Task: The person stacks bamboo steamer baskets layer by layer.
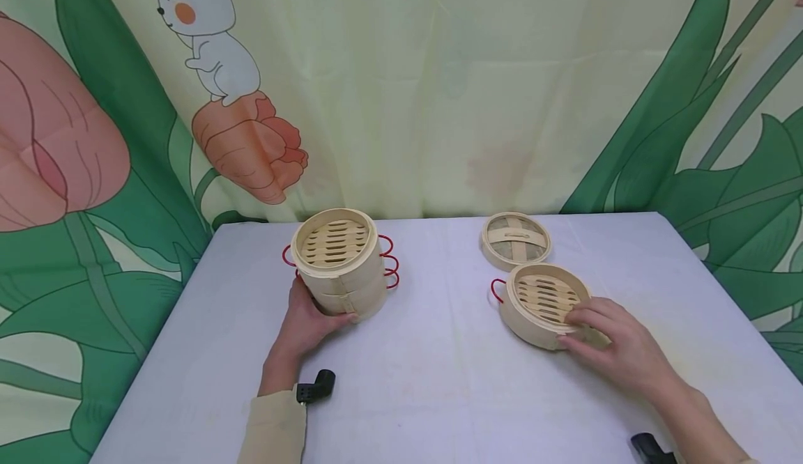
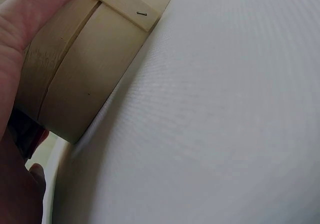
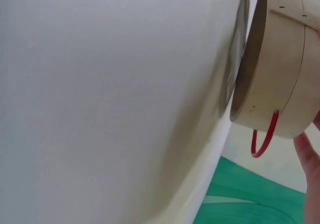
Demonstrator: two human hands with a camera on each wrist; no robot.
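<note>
A stack of bamboo steamer baskets with red side loops stands at the left of the table, its slatted top uncovered. My left hand grips its lower left side, thumb across the front; the other fingers are mostly hidden behind it. To the right, my right hand holds a single bamboo steamer basket by its right rim. In the right wrist view this basket looks raised off the cloth, its hollow underside showing. Just behind it lies a round bamboo lid with a cross strap.
A white cloth covers the table, whose far edge runs behind the stack and the lid. Behind hangs a printed curtain with a rabbit, a carrot and leaves. A small black device sits at the left wrist, another near the right.
</note>
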